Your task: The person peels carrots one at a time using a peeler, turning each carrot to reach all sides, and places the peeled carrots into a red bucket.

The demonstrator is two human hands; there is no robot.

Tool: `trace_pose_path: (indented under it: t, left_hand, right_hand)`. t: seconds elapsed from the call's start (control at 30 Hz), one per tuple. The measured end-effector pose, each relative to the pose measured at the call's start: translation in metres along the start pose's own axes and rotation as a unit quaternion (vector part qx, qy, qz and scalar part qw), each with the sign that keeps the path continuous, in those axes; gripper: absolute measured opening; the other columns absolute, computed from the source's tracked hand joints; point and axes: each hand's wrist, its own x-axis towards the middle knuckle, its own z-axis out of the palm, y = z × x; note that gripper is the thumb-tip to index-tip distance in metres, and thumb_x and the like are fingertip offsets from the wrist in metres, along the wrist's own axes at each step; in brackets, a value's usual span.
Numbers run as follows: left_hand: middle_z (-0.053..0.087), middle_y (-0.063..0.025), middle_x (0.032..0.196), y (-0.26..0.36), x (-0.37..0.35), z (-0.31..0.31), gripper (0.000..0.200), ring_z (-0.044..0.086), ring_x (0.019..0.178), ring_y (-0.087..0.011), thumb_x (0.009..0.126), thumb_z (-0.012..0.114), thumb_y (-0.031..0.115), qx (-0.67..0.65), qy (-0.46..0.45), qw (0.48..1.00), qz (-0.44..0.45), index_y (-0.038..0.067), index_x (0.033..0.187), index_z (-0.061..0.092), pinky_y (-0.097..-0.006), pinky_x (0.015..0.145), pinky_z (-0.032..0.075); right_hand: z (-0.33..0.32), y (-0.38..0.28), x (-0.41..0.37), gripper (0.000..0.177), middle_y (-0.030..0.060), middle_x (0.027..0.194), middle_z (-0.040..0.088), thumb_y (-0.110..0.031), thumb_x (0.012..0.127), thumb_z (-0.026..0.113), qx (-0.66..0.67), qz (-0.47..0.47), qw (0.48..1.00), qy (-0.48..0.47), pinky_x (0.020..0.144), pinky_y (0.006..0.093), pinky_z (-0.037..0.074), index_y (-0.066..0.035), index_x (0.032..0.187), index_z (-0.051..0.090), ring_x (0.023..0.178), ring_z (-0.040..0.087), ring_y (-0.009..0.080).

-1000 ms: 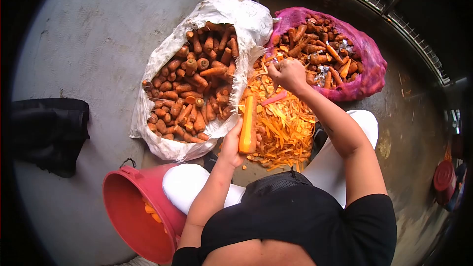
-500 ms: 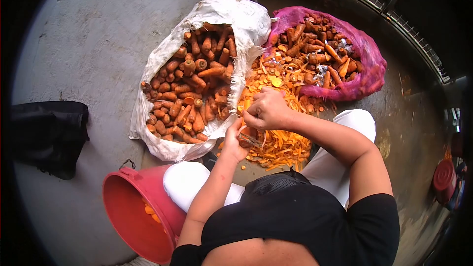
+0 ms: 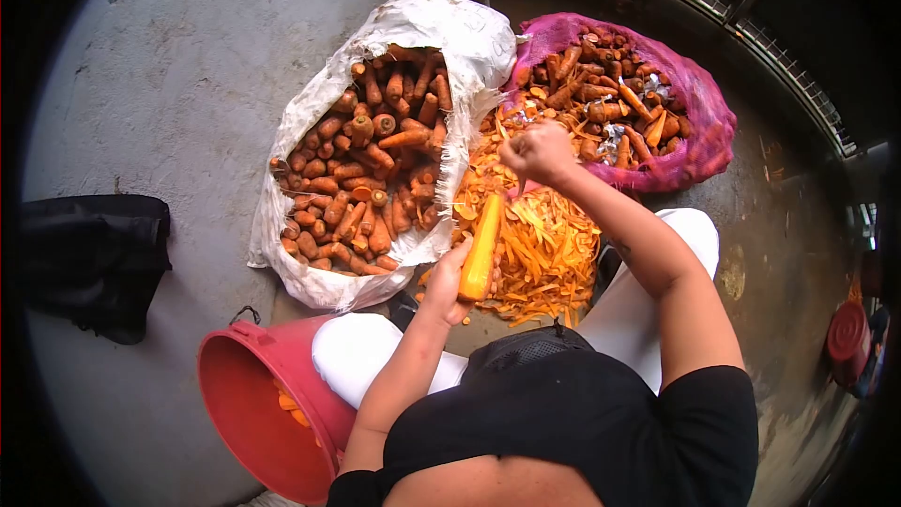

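Note:
My left hand [image 3: 447,284] is closed around the lower end of a peeled carrot [image 3: 483,249], bright orange and tilted up away from me. Above and to its right, my right hand [image 3: 542,152] makes a fist, apart from the carrot. A thin tool [image 3: 522,189] seems to stick down from that fist; blur hides its exact kind. Beneath both hands lies a heap of carrot peelings [image 3: 552,258].
A white sack [image 3: 460,33] of unpeeled carrots lies open at left, a pink mesh sack [image 3: 704,127] with more carrots at right. By my left knee a red bucket [image 3: 352,357] tilts, with orange pieces inside. Black cloth [image 3: 89,258] lies far left.
My right hand has moved up and right, away from my left hand. The carrot, largely covered before, now shows its bright peeled side.

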Motion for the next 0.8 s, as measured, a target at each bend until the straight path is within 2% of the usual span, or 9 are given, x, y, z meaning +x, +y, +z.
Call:
trace_pose_path:
  t: [0.03, 0.1, 0.2, 0.3, 0.37, 0.5, 0.6, 0.7, 0.8]
  left_hand:
    - [0.060, -0.0091, 0.086, 0.001, -0.001, 0.001, 0.037, 0.061, 0.070, -0.0179, 0.099, 0.037, 0.034, -0.005, -0.023, 1.000, -0.010, 0.001, 0.109, 0.051, -0.0288, 0.061, 0.052]
    - [0.060, -0.0100, 0.087, 0.007, -0.005, 0.007, 0.040, 0.060, 0.070, -0.0173, 0.099, 0.036, 0.036, 0.005, -0.048, 0.999, -0.007, 0.001, 0.112, 0.051, -0.0272, 0.060, 0.052]
    - [0.059, -0.0110, 0.088, 0.011, -0.003, 0.009, 0.041, 0.059, 0.071, -0.0172, 0.100, 0.036, 0.036, -0.001, -0.031, 1.000, 0.005, 0.001, 0.116, 0.050, -0.0267, 0.060, 0.051]
    - [0.060, -0.0108, 0.089, 0.013, 0.003, 0.001, 0.040, 0.060, 0.072, -0.0176, 0.099, 0.038, 0.036, -0.013, -0.001, 1.000, 0.009, 0.002, 0.116, 0.052, -0.0288, 0.061, 0.052]
    - [0.060, -0.0102, 0.089, 0.012, 0.010, -0.002, 0.038, 0.061, 0.072, -0.0179, 0.099, 0.039, 0.035, -0.013, 0.013, 1.000, 0.015, 0.003, 0.115, 0.053, -0.0303, 0.063, 0.053]
    - [0.061, -0.0081, 0.090, 0.007, 0.020, -0.001, 0.033, 0.062, 0.076, -0.0179, 0.098, 0.043, 0.034, -0.034, 0.070, 0.996, 0.047, 0.005, 0.113, 0.052, -0.0324, 0.067, 0.053]
    - [0.062, -0.0050, 0.093, 0.007, 0.024, 0.001, 0.033, 0.063, 0.082, -0.0171, 0.097, 0.043, 0.034, -0.049, 0.128, 0.990, 0.023, 0.007, 0.112, 0.054, -0.0330, 0.074, 0.053]
    - [0.064, -0.0086, 0.097, 0.008, 0.023, 0.006, 0.027, 0.064, 0.084, -0.0217, 0.094, 0.046, 0.025, -0.088, 0.103, 0.991, 0.008, 0.005, 0.109, 0.056, -0.0369, 0.073, 0.053]
    - [0.064, -0.0093, 0.095, 0.005, 0.025, 0.000, 0.029, 0.063, 0.084, -0.0230, 0.094, 0.043, 0.026, -0.085, 0.056, 0.995, 0.014, 0.005, 0.109, 0.056, -0.0378, 0.072, 0.053]
  right_hand:
    - [-0.002, 0.013, 0.003, 0.042, 0.0007, 0.044, 0.053, -0.032, 0.088, 0.046, -0.103, 0.011, 0.994, -0.023, 0.073, 0.0372, 0.045, -0.017, 0.053, 0.065, 0.034, 0.039, 0.0151]
    - [0.005, 0.026, 0.003, 0.041, 0.0009, 0.043, 0.051, -0.032, 0.088, 0.045, -0.094, 0.087, 0.991, 0.038, 0.065, 0.0354, 0.047, -0.017, 0.057, 0.068, 0.035, 0.041, 0.0142]
    - [0.006, 0.022, 0.004, 0.037, 0.0009, 0.044, 0.054, -0.031, 0.087, 0.046, 0.002, 0.149, 0.988, 0.042, 0.049, 0.0319, 0.045, -0.015, 0.063, 0.070, 0.035, 0.045, 0.0121]
    - [-0.004, -0.005, 0.004, 0.035, 0.0006, 0.047, 0.059, -0.029, 0.085, 0.049, 0.124, 0.155, 0.980, -0.032, 0.039, 0.0298, 0.041, -0.013, 0.064, 0.072, 0.035, 0.050, 0.0122]
    - [-0.009, -0.026, -0.005, 0.036, 0.0001, 0.043, 0.055, -0.029, 0.086, 0.050, 0.204, 0.044, 0.977, 0.043, 0.036, 0.0313, 0.037, -0.015, 0.061, 0.072, 0.030, 0.044, 0.0155]
    - [-0.030, -0.063, -0.022, 0.033, 0.0037, 0.042, 0.048, -0.025, 0.078, 0.060, 0.193, -0.147, 0.966, 0.083, 0.053, 0.0349, 0.039, -0.012, 0.048, 0.060, 0.042, 0.047, 0.0217]
    - [-0.031, -0.077, -0.034, 0.034, 0.0040, 0.044, 0.048, -0.022, 0.075, 0.063, 0.177, -0.195, 0.962, 0.066, 0.052, 0.0353, 0.035, -0.013, 0.044, 0.053, 0.046, 0.047, 0.0227]
    - [-0.024, -0.075, -0.036, 0.034, 0.0033, 0.044, 0.049, -0.021, 0.074, 0.062, 0.140, -0.217, 0.964, 0.059, 0.052, 0.0354, 0.035, -0.013, 0.043, 0.052, 0.046, 0.047, 0.0225]
    - [-0.022, -0.073, -0.037, 0.033, 0.0036, 0.044, 0.049, -0.020, 0.073, 0.062, 0.142, -0.208, 0.966, 0.053, 0.051, 0.0362, 0.034, -0.013, 0.043, 0.053, 0.045, 0.047, 0.0227]
